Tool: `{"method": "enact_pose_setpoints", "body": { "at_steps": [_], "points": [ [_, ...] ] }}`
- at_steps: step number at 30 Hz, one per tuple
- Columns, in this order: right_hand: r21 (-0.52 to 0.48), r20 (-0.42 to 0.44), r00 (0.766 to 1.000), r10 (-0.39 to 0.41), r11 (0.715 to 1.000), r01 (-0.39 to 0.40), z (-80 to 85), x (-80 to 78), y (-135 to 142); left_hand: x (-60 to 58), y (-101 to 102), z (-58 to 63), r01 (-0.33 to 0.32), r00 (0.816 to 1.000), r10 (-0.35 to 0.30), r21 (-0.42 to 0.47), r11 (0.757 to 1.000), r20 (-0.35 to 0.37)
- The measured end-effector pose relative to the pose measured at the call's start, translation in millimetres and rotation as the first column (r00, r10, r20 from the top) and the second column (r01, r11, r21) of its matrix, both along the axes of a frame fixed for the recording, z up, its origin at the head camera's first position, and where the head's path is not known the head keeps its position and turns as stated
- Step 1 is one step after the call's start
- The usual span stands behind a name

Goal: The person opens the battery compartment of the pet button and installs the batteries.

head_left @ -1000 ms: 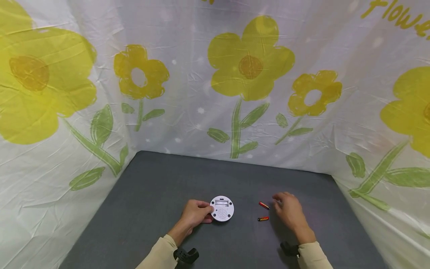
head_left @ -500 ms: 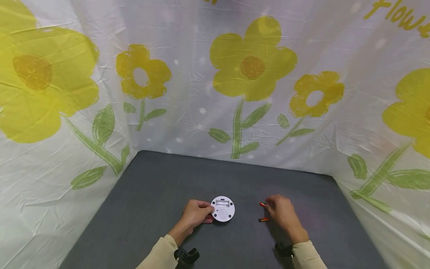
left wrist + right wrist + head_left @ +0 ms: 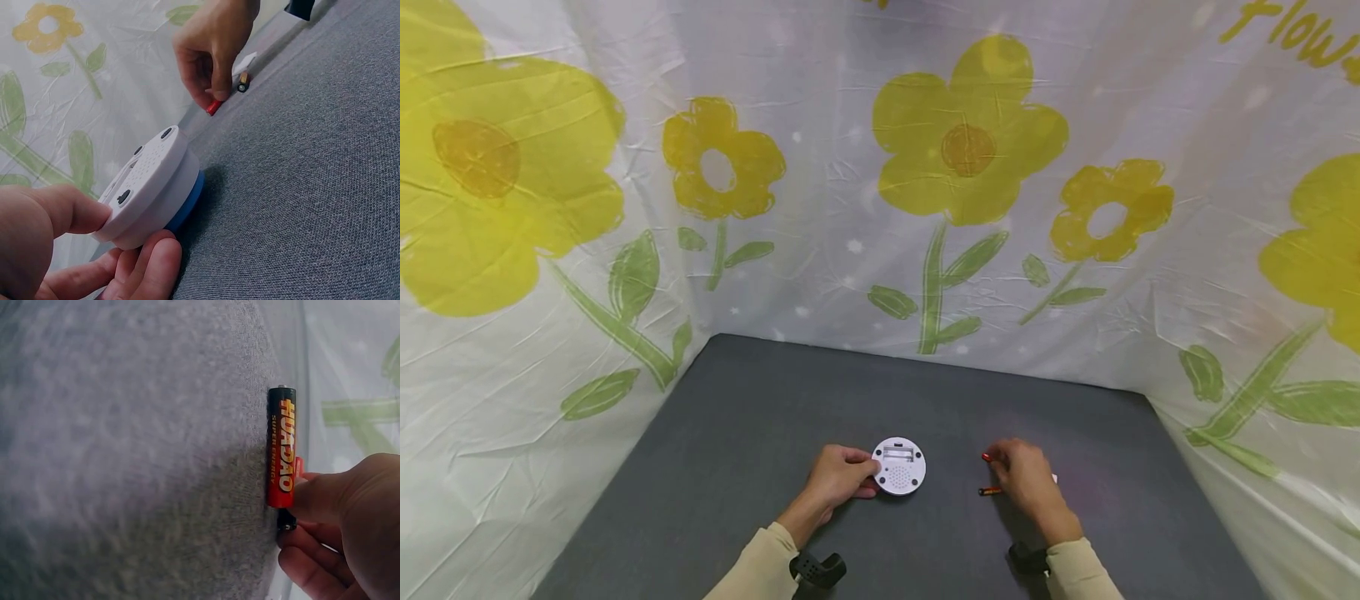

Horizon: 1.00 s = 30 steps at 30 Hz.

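My left hand (image 3: 838, 482) holds the edge of a round white battery-powered device (image 3: 898, 467), thumb on the upper face and fingers beneath. Its upturned face has a bare battery slot, small holes and dark feet; a blue part (image 3: 189, 203) shows underneath in the left wrist view. My right hand (image 3: 1028, 477) pinches a red and black battery (image 3: 214, 107) between thumb and fingers, at or just above the table. A second battery (image 3: 282, 447), lettered HUADAO, lies on the cloth beside that hand, partly covered by it in the head view.
A small white piece (image 3: 245, 63) lies behind the right hand, mostly hidden in the head view. Dark grey cloth covers the table (image 3: 790, 392). A white curtain (image 3: 820, 208) printed with yellow flowers hangs around its back and sides.
My right hand has moved left onto the farther battery and now pinches it. The white piece has come into view behind that hand. My left hand keeps its hold on the device.
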State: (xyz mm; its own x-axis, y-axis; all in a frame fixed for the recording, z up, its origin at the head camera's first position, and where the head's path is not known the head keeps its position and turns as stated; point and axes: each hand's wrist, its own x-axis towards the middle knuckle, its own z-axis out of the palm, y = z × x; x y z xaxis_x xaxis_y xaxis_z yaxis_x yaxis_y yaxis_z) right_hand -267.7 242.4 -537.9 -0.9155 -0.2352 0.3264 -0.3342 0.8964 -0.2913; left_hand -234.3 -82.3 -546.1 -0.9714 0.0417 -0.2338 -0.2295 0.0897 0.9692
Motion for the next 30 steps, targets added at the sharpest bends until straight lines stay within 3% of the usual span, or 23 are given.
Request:
{"method": "enact_pose_setpoints", "body": {
  "at_steps": [15, 30],
  "points": [
    [0.011, -0.027, 1.000, 0.013, 1.000, -0.012, 6.0, -0.4, -5.9, 0.9, 0.2, -0.6, 0.000, 1.000, 0.000, -0.007, 1.000, -0.005],
    [-0.017, -0.110, 0.990, 0.090, 0.996, -0.093, 34.7, 1.7, -27.3, 1.2, 0.9, -0.3, -0.002, 1.000, 0.002, -0.009, 1.000, -0.004]
  ]
}}
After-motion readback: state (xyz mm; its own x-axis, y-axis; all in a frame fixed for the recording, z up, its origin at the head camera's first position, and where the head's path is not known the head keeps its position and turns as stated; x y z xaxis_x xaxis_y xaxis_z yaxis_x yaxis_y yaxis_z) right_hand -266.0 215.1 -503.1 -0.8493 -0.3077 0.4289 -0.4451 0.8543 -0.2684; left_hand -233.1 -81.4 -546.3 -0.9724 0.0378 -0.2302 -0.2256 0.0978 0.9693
